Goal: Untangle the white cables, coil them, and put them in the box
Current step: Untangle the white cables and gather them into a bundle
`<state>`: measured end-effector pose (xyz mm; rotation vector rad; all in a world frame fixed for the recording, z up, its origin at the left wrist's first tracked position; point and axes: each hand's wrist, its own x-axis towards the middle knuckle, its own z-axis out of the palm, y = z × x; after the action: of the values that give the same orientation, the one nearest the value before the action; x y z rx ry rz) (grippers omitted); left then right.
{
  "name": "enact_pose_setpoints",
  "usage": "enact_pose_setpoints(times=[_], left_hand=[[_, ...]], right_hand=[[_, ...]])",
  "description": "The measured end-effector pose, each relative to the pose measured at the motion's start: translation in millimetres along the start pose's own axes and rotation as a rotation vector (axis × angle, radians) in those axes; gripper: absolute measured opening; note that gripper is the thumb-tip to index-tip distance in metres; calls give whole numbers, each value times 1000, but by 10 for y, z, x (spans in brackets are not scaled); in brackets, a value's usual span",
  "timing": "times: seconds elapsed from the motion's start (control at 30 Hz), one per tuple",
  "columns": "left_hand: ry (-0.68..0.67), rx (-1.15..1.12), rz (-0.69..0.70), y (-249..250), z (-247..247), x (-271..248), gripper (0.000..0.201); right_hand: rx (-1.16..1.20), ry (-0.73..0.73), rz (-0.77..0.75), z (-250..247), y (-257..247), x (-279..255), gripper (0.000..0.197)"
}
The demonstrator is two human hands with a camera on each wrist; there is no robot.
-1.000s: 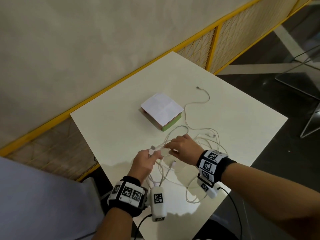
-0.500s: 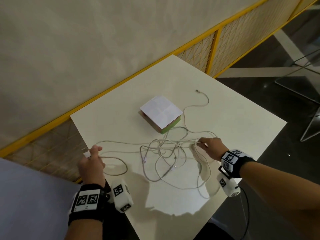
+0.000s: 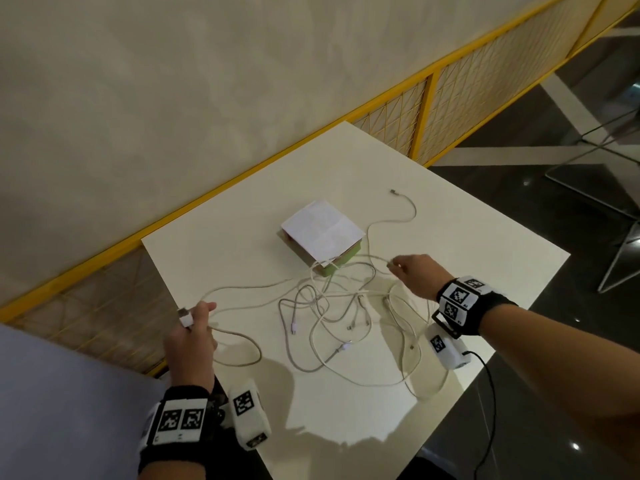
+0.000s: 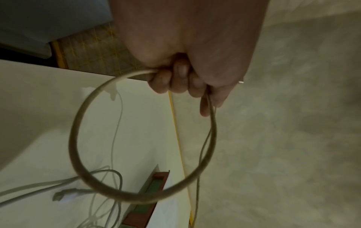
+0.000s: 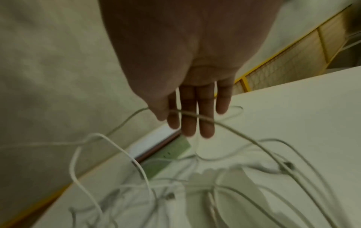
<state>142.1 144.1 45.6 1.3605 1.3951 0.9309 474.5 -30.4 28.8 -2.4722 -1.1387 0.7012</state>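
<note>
Several white cables (image 3: 339, 317) lie tangled mid-table, in front of the small box (image 3: 322, 230) with a white top flap and green side. My left hand (image 3: 194, 327) is at the table's left edge. It grips one cable just behind its white plug (image 3: 185, 315), and the left wrist view shows fingers (image 4: 175, 80) curled round a loop of that cable (image 4: 78, 131). My right hand (image 3: 412, 271) hovers right of the box. There a cable (image 5: 195, 116) runs under the thumb and across the straight fingers (image 5: 187, 123).
The white table (image 3: 467, 244) stands against a yellow-framed mesh railing (image 3: 426, 109) and a beige wall. One cable end (image 3: 393, 192) lies behind the box. Dark floor and metal chair legs (image 3: 623, 244) are to the right.
My hands, together over the tangle a second ago, have drawn apart, left to the table's left edge, right toward the box. The tangle is spread wider.
</note>
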Motion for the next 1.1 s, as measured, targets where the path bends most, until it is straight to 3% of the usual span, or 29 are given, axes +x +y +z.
enact_pose_setpoints(times=[0.1, 0.2, 0.27, 0.33, 0.4, 0.43, 0.5, 0.57, 0.63, 0.7, 0.8, 0.87, 0.93, 1.0, 1.1], left_hand=[[-34, 31, 5, -43, -9, -27, 25], [-73, 33, -16, -127, -18, -105, 25], [-92, 20, -26, -171, -19, -143, 24], [-106, 26, -23, -196, -17, -176, 24], [-118, 33, -25, -217, -13, -202, 24], [-124, 37, -22, -222, -13, -213, 24], [-124, 40, -4, -228, -24, -241, 25], [-112, 45, 16, -224, -44, -270, 24], [-101, 57, 20, -208, -68, -310, 22], [-105, 44, 15, -199, -104, -348, 21], [-107, 74, 12, -225, -168, -387, 25], [-99, 103, 11, -274, -212, -397, 28], [-81, 133, -16, -323, -270, -403, 29], [-88, 160, -43, -389, -327, -413, 28], [-89, 204, -53, -437, -433, -471, 23]], right_hand=[[-207, -227, 32, 180, 119, -41, 30], [-17, -265, 106, 268, 133, -28, 47], [195, -183, 102, 223, 34, 34, 63], [253, -7, -5, 131, -176, 115, 71], [144, 225, -170, 128, -471, 186, 59], [81, 269, -226, 175, -615, 226, 46], [-53, 145, -193, 360, -818, 308, 30], [-116, -26, -17, 581, -850, 407, 34], [-104, -93, 79, 740, -791, 501, 42], [-80, -111, 45, 866, -719, 585, 45], [52, -161, -57, 895, -685, 565, 30], [169, -264, -101, 775, -708, 415, 19], [252, -307, -186, 535, -698, 257, 22], [171, -220, -342, 215, -630, 197, 20], [-90, 96, -503, -212, -387, 393, 23]])
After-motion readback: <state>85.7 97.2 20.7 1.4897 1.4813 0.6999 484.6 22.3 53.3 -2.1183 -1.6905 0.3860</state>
